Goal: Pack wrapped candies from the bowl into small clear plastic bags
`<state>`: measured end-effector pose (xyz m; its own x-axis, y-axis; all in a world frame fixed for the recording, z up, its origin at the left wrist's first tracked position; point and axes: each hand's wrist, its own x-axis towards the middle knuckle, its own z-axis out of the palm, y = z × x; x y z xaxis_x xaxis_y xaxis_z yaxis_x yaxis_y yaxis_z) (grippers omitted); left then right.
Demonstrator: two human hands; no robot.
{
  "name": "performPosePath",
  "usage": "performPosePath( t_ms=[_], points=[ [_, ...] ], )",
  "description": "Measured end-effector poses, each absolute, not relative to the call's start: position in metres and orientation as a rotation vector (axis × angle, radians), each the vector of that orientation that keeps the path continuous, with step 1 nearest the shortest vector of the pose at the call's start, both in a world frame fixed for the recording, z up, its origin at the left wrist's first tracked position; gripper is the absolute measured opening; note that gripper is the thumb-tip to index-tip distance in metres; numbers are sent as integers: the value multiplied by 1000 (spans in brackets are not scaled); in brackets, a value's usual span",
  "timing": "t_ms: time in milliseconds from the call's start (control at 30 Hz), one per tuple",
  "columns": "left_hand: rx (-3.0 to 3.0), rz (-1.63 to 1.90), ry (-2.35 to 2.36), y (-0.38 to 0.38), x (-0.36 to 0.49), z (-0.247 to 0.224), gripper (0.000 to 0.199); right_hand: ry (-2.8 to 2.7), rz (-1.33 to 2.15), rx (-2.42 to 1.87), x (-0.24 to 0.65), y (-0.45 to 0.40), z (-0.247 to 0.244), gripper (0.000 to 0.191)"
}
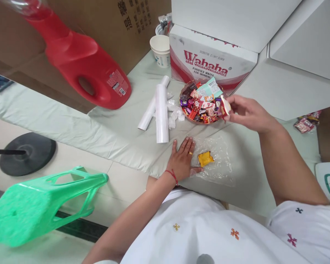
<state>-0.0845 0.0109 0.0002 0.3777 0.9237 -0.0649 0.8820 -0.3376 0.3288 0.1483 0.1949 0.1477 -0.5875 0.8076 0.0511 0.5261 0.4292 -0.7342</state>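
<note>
My left hand (180, 161) lies flat with its fingers spread on the cloth, at the left edge of a clear plastic bag (222, 167). A yellow wrapped candy (206, 158) rests on that bag, just right of the hand. Raised over the right rim of a round bowl, my right hand (244, 112) pinches a red and white wrapped candy (224, 107). The bowl (184, 116) is heaped with several colourful wrapped candies and a pale green packet (209, 89).
Two white rolls (161, 113) and crumpled plastic (174, 113) lie left of the bowl. Behind stand a Wahaha box (211, 60) and paper cups (161, 51). A red bottle (90, 69) is at upper left, a green stool (44, 201) at lower left.
</note>
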Motion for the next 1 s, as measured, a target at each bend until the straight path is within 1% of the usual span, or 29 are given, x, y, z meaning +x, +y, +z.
performPosePath(
  t_ms=[67, 100, 267, 433, 533, 633, 700, 733, 867, 933, 1000],
  points=[
    [2332, 198, 1576, 11, -85, -1, 110, -2315, 1128, -1120, 163, 162, 135, 39],
    [2329, 199, 1573, 11, -85, -1, 111, -2346, 1149, -1141, 168, 146, 127, 37],
    [2324, 195, 1578, 12, -86, -2, 118, -2486, 1009, -1155, 168, 82, 92, 28],
    [2336, 204, 1586, 12, -85, -2, 118, -2670, 789, -1228, 147, 62, 80, 27],
    [2339, 279, 1581, 11, -88, -4, 117, -2773, 659, -1246, 137, 60, 72, 32],
    [2323, 420, 1527, 10, -94, -6, 115, -2787, 595, -1204, 135, 53, 62, 49],
    [2294, 552, 1467, 9, -99, -7, 108, -2747, 565, -1181, 138, 47, 56, 55],
    [2270, 626, 1443, 9, -101, -7, 101, -2723, 550, -1172, 139, 43, 53, 53],
    [2118, 903, 1516, 17, -99, -4, 59, -2631, 488, -1142, 144, 30, 38, 34],
    [2052, 931, 1664, 28, -91, 0, 54, -2587, 460, -1144, 145, 25, 32, 32],
    [2024, 826, 1810, 41, -81, 5, 59, -2557, 436, -1152, 145, 22, 28, 34]
  ],
)
